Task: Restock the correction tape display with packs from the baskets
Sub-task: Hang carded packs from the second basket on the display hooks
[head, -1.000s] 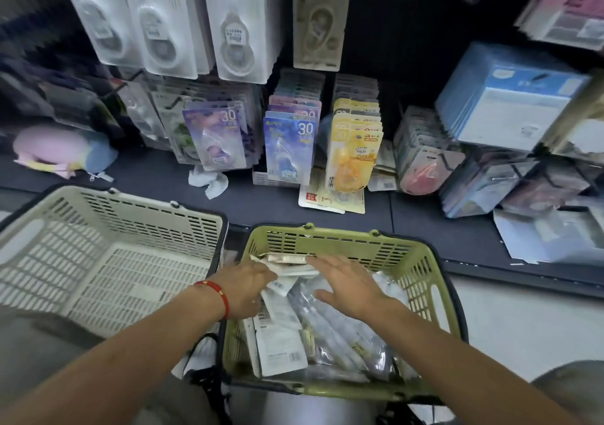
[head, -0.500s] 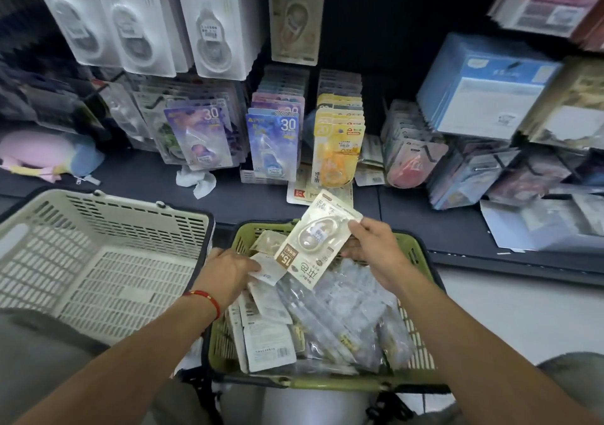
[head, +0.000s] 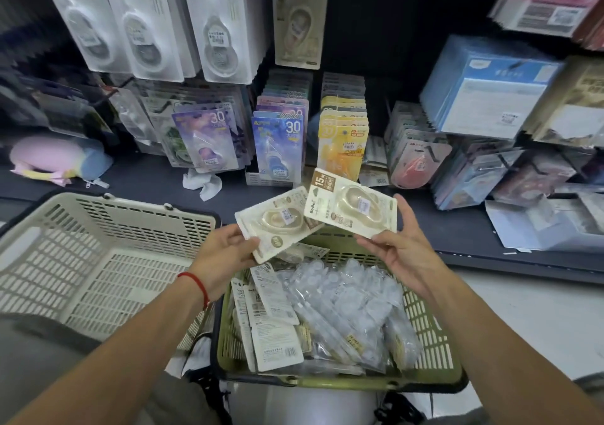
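head: hands [head: 225, 254] [head: 403, 251] each pinching pack [head: 277, 221] [head: 351, 203]

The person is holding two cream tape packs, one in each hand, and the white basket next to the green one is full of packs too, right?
Not quite. In the head view the white basket holds no packs; the packs lie in the green basket. The rest is right: the left hand holds one cream pack and the right hand the other.

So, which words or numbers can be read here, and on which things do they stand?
"15" and "BeBe": on the cream pack in the right hand.
"15": on the beige hanging pack.
"30": on the purple pack.
"30": on the blue pack.
The pack in the left hand, the price stickers and the packs in the green basket: print too small or blurred.
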